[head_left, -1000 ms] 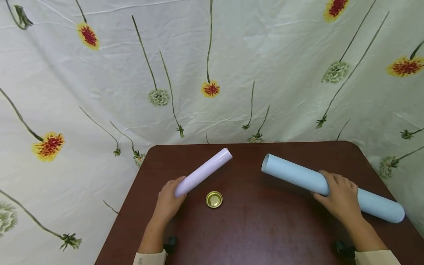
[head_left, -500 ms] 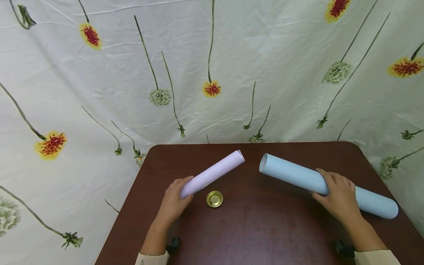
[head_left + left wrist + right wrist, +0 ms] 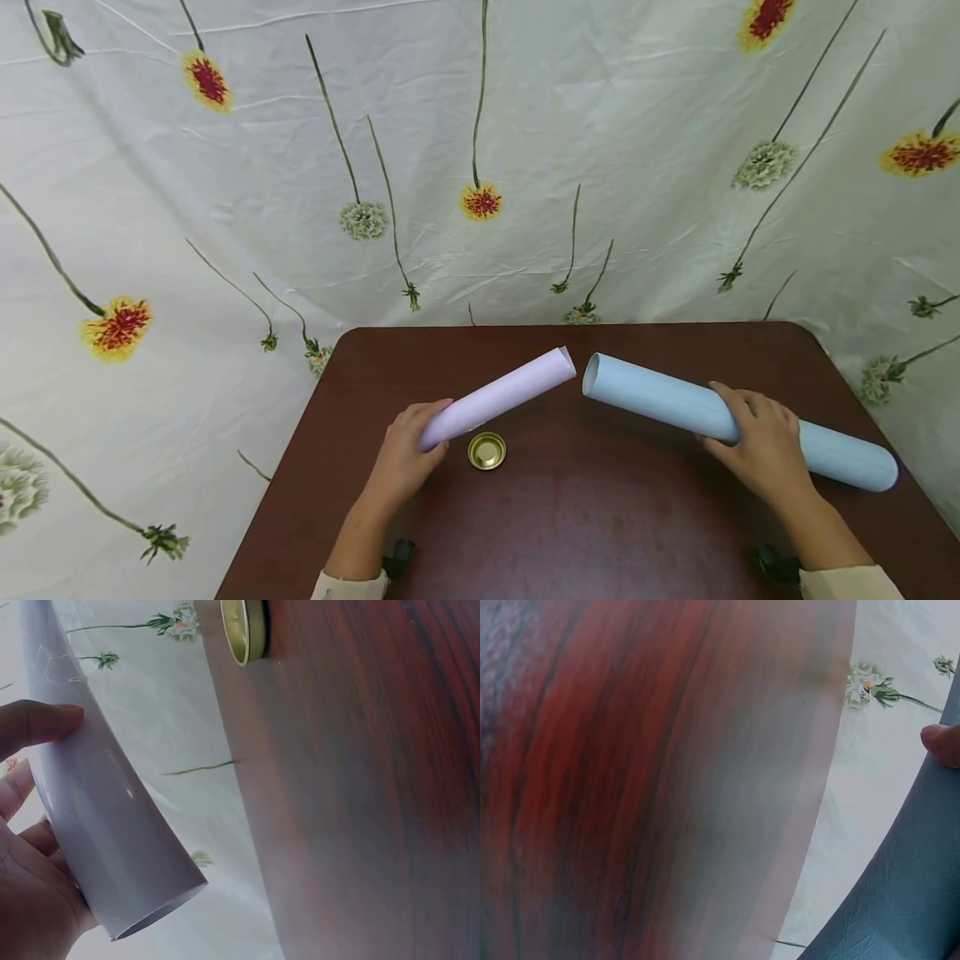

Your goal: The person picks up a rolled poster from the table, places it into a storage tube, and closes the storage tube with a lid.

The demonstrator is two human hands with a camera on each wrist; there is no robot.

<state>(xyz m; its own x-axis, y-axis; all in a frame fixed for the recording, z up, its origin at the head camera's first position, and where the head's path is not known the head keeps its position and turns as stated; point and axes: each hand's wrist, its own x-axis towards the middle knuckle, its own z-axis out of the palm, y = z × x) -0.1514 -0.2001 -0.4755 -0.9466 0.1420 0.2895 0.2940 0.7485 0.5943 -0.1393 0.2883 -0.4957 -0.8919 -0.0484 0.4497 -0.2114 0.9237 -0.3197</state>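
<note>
My left hand (image 3: 407, 457) grips the near end of a glossy lilac tube (image 3: 501, 398), thinner than the other one, its far end tilted up to the right. In the left wrist view the thumb lies along the lilac tube (image 3: 112, 795), and its hollow lower end shows. My right hand (image 3: 765, 442) holds a wider light blue tube (image 3: 660, 396) around its middle; its open end faces left, close to the lilac tube's tip with a narrow gap between. The right wrist view shows only a thumb tip on the blue tube (image 3: 900, 885); the other fingers are hidden there.
A small round gold lid (image 3: 487, 451) lies on the dark brown wooden table (image 3: 585, 517), just below the lilac tube. Behind the table's far edge hangs a white cloth (image 3: 645, 150) printed with flowers.
My left hand has moved right with the lilac tube, which now lies flatter. The blue tube has shifted slightly left in my right hand, so the two ends are closer. The lid stays put.
</note>
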